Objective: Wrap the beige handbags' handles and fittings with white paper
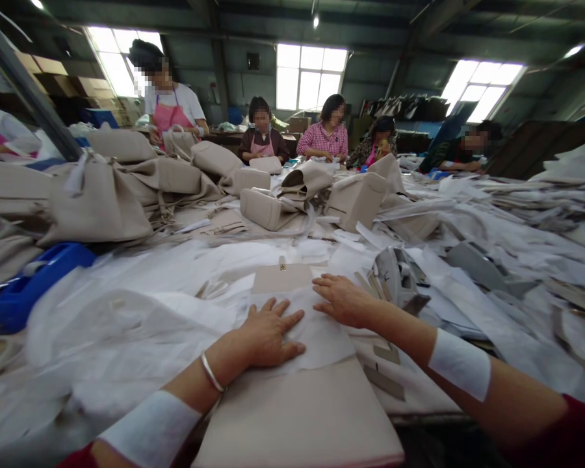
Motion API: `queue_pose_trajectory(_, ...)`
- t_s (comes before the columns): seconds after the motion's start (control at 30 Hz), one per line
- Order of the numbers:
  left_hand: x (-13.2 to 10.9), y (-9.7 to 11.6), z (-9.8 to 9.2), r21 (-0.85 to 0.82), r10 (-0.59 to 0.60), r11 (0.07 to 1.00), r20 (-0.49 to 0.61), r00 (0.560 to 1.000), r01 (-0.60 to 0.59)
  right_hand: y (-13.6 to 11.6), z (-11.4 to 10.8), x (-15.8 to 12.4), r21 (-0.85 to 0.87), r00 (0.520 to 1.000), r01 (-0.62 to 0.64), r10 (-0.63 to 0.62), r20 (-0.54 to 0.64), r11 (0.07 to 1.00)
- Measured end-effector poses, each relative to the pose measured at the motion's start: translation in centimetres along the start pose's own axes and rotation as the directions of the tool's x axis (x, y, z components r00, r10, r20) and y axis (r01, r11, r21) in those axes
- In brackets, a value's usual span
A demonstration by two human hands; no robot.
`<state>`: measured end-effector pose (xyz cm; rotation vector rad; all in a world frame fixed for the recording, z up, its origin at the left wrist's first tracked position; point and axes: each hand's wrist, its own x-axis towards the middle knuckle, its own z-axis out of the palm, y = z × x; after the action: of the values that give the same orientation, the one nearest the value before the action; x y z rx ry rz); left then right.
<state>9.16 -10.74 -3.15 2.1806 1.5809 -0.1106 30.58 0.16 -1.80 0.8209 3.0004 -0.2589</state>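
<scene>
A beige leather bag (297, 416) lies flat before me, its far flap showing a small gold clasp (283, 267). Thin white tissue paper (329, 341) covers the middle of it. My left hand (268, 335) rests on the paper with its fingers spread. On the paper's right edge lies my right hand (344, 299), fingers stretched out flat and nothing gripped. To the right of the bag, a grey tape dispenser (394, 276) stands among paper scraps, and small grey-brown strips (385, 382) lie on the surface.
Several beige bags (100, 195) are heaped across the far side. A blue tape dispenser (34, 286) is at the left, and a second grey dispenser (482, 266) at the right. White sheets (127, 325) spread over the table. Several people sit or stand beyond it.
</scene>
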Motion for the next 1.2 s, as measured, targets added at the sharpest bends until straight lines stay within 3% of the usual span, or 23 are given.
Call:
queue_pose_trajectory(0.13,0.1,-0.2,0.5,-0.004,0.005,1.0,-0.033,0.999,-0.005,-3.4,1.6,0.1,0.122,0.997,0.028,-0.036,0.062,0.992)
queue_pose_trajectory(0.2,0.1,-0.3,0.8,-0.003,0.007,1.0,-0.042,0.999,-0.007,-4.0,3.1,-0.5,0.152,0.99,-0.058,0.037,0.135,0.987)
queue_pose_trajectory(0.33,0.1,-0.6,1.1,-0.005,0.008,1.0,-0.036,0.999,-0.008,-2.6,4.8,-1.9,0.155,0.963,-0.216,0.183,0.2,0.964)
queue_pose_trajectory(0.47,0.0,-0.6,1.0,-0.026,0.012,1.0,-0.042,0.999,-0.013,-1.1,4.1,-2.1,0.148,0.967,-0.202,0.173,0.187,0.968)
queue_pose_trajectory(0.6,0.0,-0.6,0.9,-0.028,0.019,0.999,-0.05,0.999,-0.021,-0.4,1.6,1.1,0.085,0.988,-0.109,0.099,0.115,0.99)
queue_pose_trajectory(0.7,0.0,-0.7,1.0,-0.015,0.019,1.0,-0.061,0.998,-0.02,0.1,0.4,5.7,0.085,0.986,-0.154,0.148,0.073,0.984)
queue_pose_trajectory(0.9,-0.1,-0.6,1.1,-0.002,0.019,1.0,-0.07,0.997,-0.019,0.5,2.2,13.6,0.07,0.944,-0.308,0.296,0.145,0.949)
queue_pose_trajectory(1.03,-0.2,-0.5,1.1,-0.012,0.011,1.0,-0.07,0.997,-0.012,0.3,2.8,14.6,0.048,0.925,-0.364,0.355,0.134,0.93)
queue_pose_trajectory(1.2,-0.1,-0.5,0.9,-0.031,0.013,0.999,-0.063,0.998,-0.015,-0.5,-0.8,14.0,0.023,0.924,-0.382,0.383,-0.023,0.924)
